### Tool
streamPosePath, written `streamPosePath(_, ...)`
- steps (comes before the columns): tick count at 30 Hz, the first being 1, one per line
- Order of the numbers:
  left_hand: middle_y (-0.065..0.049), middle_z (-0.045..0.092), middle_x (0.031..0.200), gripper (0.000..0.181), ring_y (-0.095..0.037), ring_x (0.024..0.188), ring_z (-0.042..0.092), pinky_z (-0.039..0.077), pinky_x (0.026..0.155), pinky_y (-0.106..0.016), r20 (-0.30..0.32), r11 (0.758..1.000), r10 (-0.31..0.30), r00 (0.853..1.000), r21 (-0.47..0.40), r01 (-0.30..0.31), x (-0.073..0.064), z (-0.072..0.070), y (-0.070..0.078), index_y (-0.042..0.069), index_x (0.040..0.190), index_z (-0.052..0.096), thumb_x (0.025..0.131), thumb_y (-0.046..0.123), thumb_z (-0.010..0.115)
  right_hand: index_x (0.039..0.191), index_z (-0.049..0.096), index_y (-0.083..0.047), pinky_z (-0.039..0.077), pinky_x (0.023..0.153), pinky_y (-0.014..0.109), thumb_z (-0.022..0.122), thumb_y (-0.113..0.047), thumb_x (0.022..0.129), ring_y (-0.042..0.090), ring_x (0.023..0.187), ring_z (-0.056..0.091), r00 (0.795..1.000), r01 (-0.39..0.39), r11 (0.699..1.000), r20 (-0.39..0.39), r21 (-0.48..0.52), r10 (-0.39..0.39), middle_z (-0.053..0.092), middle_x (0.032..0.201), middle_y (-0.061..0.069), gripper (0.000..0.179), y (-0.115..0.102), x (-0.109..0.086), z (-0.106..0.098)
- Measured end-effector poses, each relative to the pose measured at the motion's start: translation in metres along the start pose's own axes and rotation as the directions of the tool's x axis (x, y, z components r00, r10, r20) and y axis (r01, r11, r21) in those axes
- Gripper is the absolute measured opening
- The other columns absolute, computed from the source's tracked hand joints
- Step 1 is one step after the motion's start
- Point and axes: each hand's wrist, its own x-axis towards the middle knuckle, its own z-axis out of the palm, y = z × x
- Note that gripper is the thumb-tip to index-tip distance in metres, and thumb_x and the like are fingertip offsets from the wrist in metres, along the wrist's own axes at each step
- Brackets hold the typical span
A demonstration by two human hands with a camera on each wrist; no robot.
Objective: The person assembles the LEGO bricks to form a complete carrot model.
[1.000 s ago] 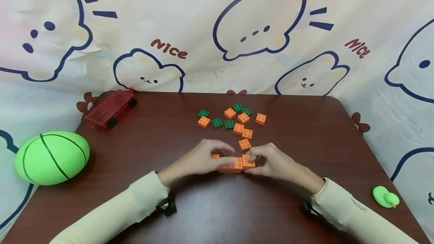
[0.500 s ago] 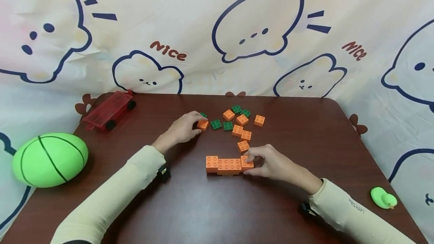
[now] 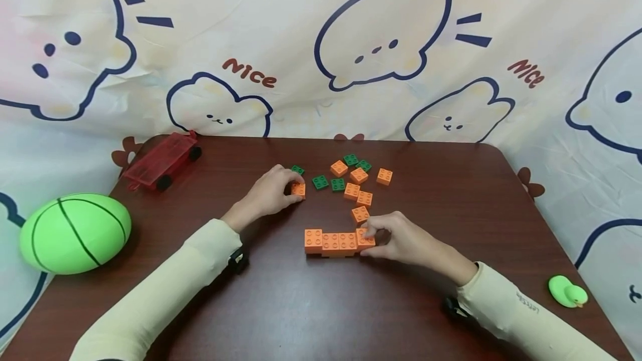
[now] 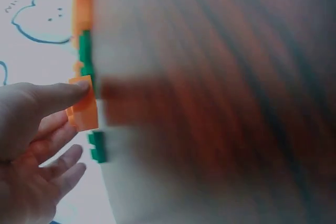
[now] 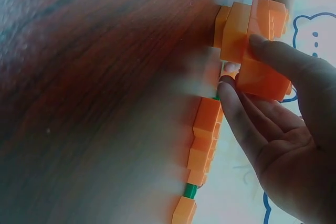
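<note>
My left hand point(image 3: 267, 191) pinches a loose orange toy building brick point(image 3: 299, 189) between thumb and fingers, on the far side of the table. In the left wrist view that orange brick point(image 4: 85, 108) shows under the thumb, near a green brick point(image 4: 97, 147). Nearer to me lies a joined row of orange bricks point(image 3: 331, 244), its two ends higher than its middle. My right hand point(image 3: 408, 241) grips the row's right end brick. The right wrist view shows the thumb on this end brick point(image 5: 262, 74), partly covering it.
Behind the row are several loose orange bricks point(image 3: 359, 175) and green bricks point(image 3: 320, 182). A red toy car point(image 3: 163, 160) and a green ball point(image 3: 75, 234) are at the left of the brown table point(image 3: 321, 316). A green toy duck point(image 3: 567, 291) sits at the right edge.
My left hand has left the row, gone far and left to the loose orange brick, taken hold of it and drawn it slightly nearer. The right hand keeps its grip on the row's end.
</note>
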Motion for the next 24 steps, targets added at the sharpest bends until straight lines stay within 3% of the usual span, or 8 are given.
streamPosePath(4,-0.005,0.07,0.122,0.035,-0.021,0.109,0.062,0.055,0.097,-0.042,0.026,0.989,0.022,0.999,-0.143,-0.018,-0.007,-0.01,0.01,0.011,0.124,0.07,0.093,0.026,0.078,0.083,0.062,-0.018,0.061,0.065,0.036,0.09,-0.013,0.08,0.009,0.074,0.065,1.0,-0.003,1.0,0.006,-0.009,0.004,0.077,0.091,-0.003,0.028,-0.002,0.001,-0.001)
streamPosePath(8,-0.004,0.071,0.119,0.037,-0.019,0.107,0.069,0.06,0.094,-0.039,0.029,0.943,0.087,0.996,-0.323,-0.074,-0.018,-0.021,0.029,0.009,0.125,0.07,0.092,0.023,0.079,0.081,0.062,-0.018,0.059,0.064,0.034,0.09,-0.013,0.079,0.011,0.072,0.064,1.0,-0.011,1.0,0.003,-0.017,0.011,0.076,0.088,-0.004,0.029,-0.003,0.001,0.0)
streamPosePath(12,0.0,0.073,0.112,0.037,-0.014,0.103,0.072,0.061,0.091,-0.034,0.052,0.903,0.155,0.987,-0.413,-0.12,-0.034,-0.023,0.052,0.011,0.122,0.071,0.09,0.026,0.082,0.081,0.061,-0.018,0.054,0.059,0.028,0.09,-0.016,0.08,0.016,0.066,0.06,1.0,-0.006,1.0,0.0,-0.006,0.006,0.072,0.082,-0.006,0.029,-0.001,-0.001,0.003)
streamPosePath(14,0.001,0.073,0.111,0.037,-0.012,0.101,0.072,0.061,0.088,-0.031,0.068,0.892,0.185,0.98,-0.431,-0.139,-0.041,-0.022,0.063,0.011,0.122,0.072,0.089,0.026,0.083,0.08,0.061,-0.019,0.052,0.058,0.026,0.09,-0.017,0.08,0.018,0.065,0.058,1.0,0.002,1.0,-0.004,-0.002,-0.002,0.07,0.081,-0.007,0.029,0.001,-0.001,0.003)
streamPosePath(18,0.002,0.074,0.111,0.036,-0.009,0.098,0.071,0.061,0.087,-0.027,0.068,0.891,0.243,0.968,-0.411,-0.195,-0.052,-0.016,0.078,0.013,0.121,0.073,0.088,0.023,0.084,0.08,0.06,-0.019,0.053,0.058,0.027,0.09,-0.017,0.08,0.014,0.065,0.058,1.0,0.004,1.0,-0.005,0.002,-0.004,0.07,0.08,-0.007,0.03,0.0,0.0,0.001)
streamPosePath(24,0.004,0.074,0.11,0.03,-0.007,0.097,0.065,0.057,0.088,-0.027,0.037,0.902,0.332,0.943,-0.304,-0.306,-0.059,-0.002,0.084,0.016,0.116,0.076,0.088,0.021,0.083,0.081,0.061,-0.018,0.053,0.059,0.028,0.089,-0.018,0.081,0.016,0.067,0.059,1.0,-0.008,1.0,0.001,0.012,0.008,0.07,0.082,-0.006,0.028,-0.001,0.0,-0.001)
